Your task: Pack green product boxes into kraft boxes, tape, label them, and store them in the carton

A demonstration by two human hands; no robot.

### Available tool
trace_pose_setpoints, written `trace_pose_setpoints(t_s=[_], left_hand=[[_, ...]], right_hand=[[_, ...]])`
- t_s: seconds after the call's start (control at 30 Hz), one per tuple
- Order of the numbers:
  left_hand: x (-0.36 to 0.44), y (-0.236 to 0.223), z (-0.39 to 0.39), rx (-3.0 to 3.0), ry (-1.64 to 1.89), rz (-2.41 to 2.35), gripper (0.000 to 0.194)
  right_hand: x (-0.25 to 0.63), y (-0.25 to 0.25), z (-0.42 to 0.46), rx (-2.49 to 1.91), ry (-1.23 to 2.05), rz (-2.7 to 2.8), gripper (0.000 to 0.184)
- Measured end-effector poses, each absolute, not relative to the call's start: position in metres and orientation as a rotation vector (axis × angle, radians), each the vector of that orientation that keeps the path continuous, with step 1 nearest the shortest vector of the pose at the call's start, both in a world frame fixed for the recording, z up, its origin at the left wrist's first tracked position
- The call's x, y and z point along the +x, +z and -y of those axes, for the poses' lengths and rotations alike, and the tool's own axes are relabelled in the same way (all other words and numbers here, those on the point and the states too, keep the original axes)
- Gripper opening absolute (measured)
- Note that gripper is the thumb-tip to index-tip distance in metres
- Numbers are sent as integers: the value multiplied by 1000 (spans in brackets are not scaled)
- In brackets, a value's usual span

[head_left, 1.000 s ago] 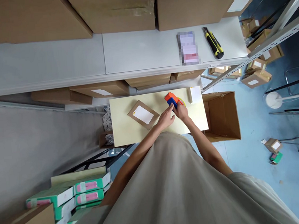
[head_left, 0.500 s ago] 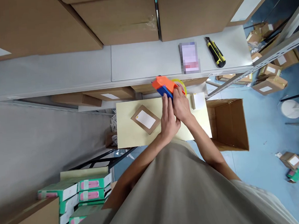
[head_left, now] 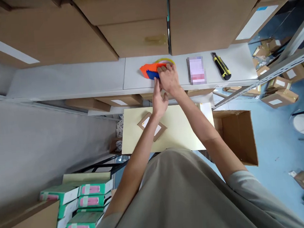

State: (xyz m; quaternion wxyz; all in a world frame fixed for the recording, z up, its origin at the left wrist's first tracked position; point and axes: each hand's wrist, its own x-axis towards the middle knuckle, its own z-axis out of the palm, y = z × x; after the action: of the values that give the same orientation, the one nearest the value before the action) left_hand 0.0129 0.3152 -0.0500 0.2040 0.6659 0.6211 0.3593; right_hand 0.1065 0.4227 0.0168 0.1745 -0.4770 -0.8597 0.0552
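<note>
My right hand [head_left: 169, 78] is closed around an orange and blue tape dispenser [head_left: 146, 71] over the grey shelf [head_left: 72, 78]. The yellow edge of a tape roll [head_left: 170, 60] shows behind its fingers. Just below, my left hand [head_left: 160, 102] has its fingers stretched up to the blue part of the dispenser, fingertips at its lower edge and thumb apart. A flat brown parcel [head_left: 161, 130] with a white label lies on the pale yellow table [head_left: 185, 136], partly covered by my left forearm.
On the shelf, a blurred-out card-like item [head_left: 196, 70] lies right of the dispenser, then a yellow and black utility knife [head_left: 221, 66]. Large cartons [head_left: 143, 37] stand behind. An open cardboard box [head_left: 238, 138] is right of the table; green boxes [head_left: 92, 201] are stacked lower left.
Both hands have moved up and left with the tape dispenser, from above the table to the shelf. My left fingers now only reach its lower edge. The view has shifted slightly.
</note>
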Motion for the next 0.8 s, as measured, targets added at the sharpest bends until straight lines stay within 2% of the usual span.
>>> trace_pose_setpoints(t_s=[0.1, 0.17, 0.27, 0.33, 0.47, 0.53, 0.67, 0.8], left_hand=[[-5, -71, -277, 1795, 1010, -1729, 81], [-23, -94, -242, 1748, 896, -1812, 74], [-56, -134, -189, 1656, 601, -1948, 68], [-73, -157, -159, 1656, 392, -1935, 71], [-88, -183, -125, 1768, 100, -1740, 75], [-90, -189, -120, 1805, 14, -1700, 73], [-96, -194, -120, 1873, -85, -1703, 75], [-105, -191, -118, 1935, -119, -1653, 72]], right_hand=[[120, 4, -405, -1341, 148, 2392, 79], [133, -16, -369, -1372, 211, 2298, 78], [149, -72, -281, -1525, 510, 2065, 79], [153, -118, -212, -1669, 847, 1890, 86], [142, -187, -107, -1893, 1910, 1258, 104], [126, -202, -85, -1871, 2182, 917, 105], [79, -205, -86, -1565, 2151, 620, 119], [45, -208, -109, -1493, 1859, 461, 107]])
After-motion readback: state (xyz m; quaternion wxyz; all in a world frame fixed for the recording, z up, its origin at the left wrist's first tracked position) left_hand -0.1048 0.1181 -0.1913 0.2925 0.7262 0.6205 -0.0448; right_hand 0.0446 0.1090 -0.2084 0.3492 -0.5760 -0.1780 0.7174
